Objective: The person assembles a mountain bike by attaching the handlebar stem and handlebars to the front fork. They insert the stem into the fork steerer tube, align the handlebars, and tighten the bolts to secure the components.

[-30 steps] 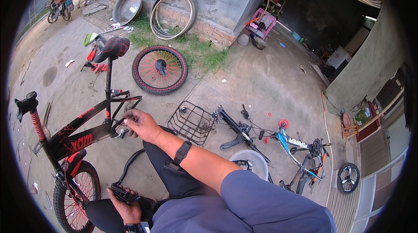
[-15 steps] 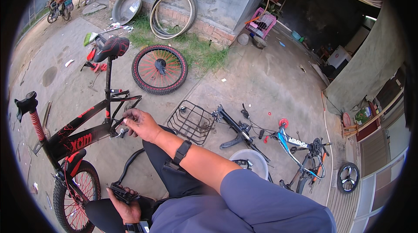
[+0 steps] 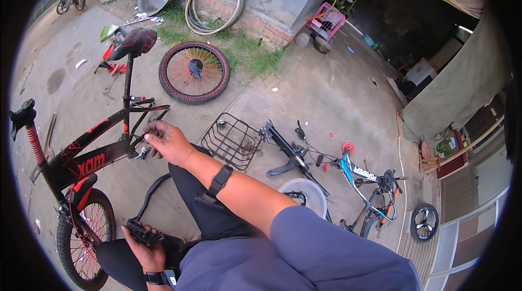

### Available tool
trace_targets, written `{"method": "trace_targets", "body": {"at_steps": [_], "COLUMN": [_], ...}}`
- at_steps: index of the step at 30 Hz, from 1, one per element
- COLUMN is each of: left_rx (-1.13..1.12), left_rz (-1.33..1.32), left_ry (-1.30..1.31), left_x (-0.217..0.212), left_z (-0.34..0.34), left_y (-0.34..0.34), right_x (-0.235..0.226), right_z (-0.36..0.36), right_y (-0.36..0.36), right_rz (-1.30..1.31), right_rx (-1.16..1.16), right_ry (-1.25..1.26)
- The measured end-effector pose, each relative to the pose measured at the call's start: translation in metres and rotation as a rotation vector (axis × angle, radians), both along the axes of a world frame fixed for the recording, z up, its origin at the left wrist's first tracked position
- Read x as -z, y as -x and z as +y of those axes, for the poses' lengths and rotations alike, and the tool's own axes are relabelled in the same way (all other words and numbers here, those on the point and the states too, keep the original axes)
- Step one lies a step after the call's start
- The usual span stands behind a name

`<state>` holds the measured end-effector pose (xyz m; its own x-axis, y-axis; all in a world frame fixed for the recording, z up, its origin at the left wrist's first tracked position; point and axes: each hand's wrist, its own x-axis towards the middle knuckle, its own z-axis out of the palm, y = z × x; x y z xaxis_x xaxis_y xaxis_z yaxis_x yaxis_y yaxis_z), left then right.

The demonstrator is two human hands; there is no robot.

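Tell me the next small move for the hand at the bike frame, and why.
Probably bring the pedal crank up to the right hand. That hand's fingertips pinch at the bottom bracket area of the black and red bike frame, while the left hand holds the pedal end low beside the front wheel.

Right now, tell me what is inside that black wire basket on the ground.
The wire basket looks nearly empty: concrete ground shows through its mesh. A small dark part sits near its far corner; I cannot tell what it is.
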<state>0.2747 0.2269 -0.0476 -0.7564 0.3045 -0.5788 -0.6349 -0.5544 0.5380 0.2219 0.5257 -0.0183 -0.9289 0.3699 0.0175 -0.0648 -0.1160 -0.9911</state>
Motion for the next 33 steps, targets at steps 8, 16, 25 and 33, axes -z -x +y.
{"method": "trace_targets", "body": {"at_steps": [8,16,25,33], "left_rx": [-0.007,0.023,0.031,0.034], "left_rz": [0.001,-0.003,0.013,0.023], "left_ry": [-0.01,-0.025,0.003,0.015], "left_x": [-0.001,0.004,0.012,0.013], "left_z": [0.004,0.003,-0.001,-0.002], "left_y": [-0.001,0.001,0.003,0.004], "right_x": [-0.006,-0.003,0.001,0.003], "right_z": [-0.001,0.0,-0.001,-0.001], "right_y": [0.0,-0.001,-0.001,0.0], "right_rz": [-0.036,-0.031,-0.016,-0.019], "right_rx": [-0.004,-0.006,-0.008,0.0], "right_ry": [0.006,-0.003,0.0,-0.017]}}
